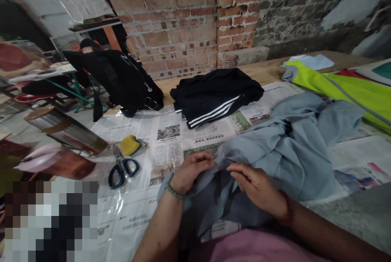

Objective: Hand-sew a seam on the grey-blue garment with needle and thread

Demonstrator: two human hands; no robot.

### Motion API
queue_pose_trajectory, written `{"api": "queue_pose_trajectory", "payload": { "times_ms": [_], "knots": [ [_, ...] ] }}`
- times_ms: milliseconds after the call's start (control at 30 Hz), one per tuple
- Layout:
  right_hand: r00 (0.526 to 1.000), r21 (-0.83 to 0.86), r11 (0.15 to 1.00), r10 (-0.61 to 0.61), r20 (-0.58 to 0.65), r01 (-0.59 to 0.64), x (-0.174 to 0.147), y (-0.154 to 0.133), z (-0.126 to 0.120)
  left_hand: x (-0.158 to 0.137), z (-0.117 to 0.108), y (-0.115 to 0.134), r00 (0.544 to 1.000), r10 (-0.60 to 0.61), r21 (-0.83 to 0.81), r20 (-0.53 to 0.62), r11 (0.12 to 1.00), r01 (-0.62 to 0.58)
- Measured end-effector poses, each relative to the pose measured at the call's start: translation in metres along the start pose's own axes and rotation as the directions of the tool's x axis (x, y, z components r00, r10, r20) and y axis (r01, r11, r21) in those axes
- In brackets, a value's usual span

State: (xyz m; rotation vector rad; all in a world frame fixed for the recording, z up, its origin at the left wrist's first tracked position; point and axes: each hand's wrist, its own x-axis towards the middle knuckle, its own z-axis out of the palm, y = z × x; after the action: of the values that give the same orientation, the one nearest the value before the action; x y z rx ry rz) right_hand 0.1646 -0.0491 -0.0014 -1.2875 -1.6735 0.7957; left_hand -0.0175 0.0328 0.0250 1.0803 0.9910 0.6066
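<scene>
Grey cloth (259,144), perhaps a garment, lies crumpled across the newspaper in front of me and hangs toward my lap. My left hand (195,168), with a green bracelet at the wrist, pinches a fold of it between thumb and fingers. Close by on the right, my right hand (253,184) has its thumb and forefinger pressed together at the same fold. Whether a small thing such as a needle sits between those fingertips is too fine to make out. Blue-handled scissors (122,170) lie to the left, beside a yellow sponge (130,144).
Newspaper (134,213) covers the table. Folded black clothing with white stripes (216,95) and a black bag (122,78) lie farther back. A steel flask (67,127) and pink-lidded container (58,162) stand left; a yellow-green vest (342,86) lies right. Another person (21,60) sits far left.
</scene>
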Motion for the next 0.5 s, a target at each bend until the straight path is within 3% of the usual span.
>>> {"api": "queue_pose_trajectory", "payload": {
  "times_ms": [167, 333, 500],
  "knots": [
    [0.996, -0.051, 0.997, 0.067, 0.066, -0.064, -0.009, 0.002, 0.008, -0.006, 0.0, 0.006, 0.998, 0.052, 0.098, -0.028, 0.994, -0.049],
    [0.988, 0.042, 0.989, 0.141, 0.065, -0.144, -0.001, -0.008, 0.012, -0.008, 0.005, 0.009, 0.985, 0.134, 0.166, -0.106, 0.979, -0.115],
    [0.986, 0.085, 0.984, 0.151, 0.066, -0.157, 0.006, -0.012, 0.018, -0.01, 0.005, 0.007, 0.977, 0.195, 0.217, -0.091, 0.961, -0.172]
  ]
}}
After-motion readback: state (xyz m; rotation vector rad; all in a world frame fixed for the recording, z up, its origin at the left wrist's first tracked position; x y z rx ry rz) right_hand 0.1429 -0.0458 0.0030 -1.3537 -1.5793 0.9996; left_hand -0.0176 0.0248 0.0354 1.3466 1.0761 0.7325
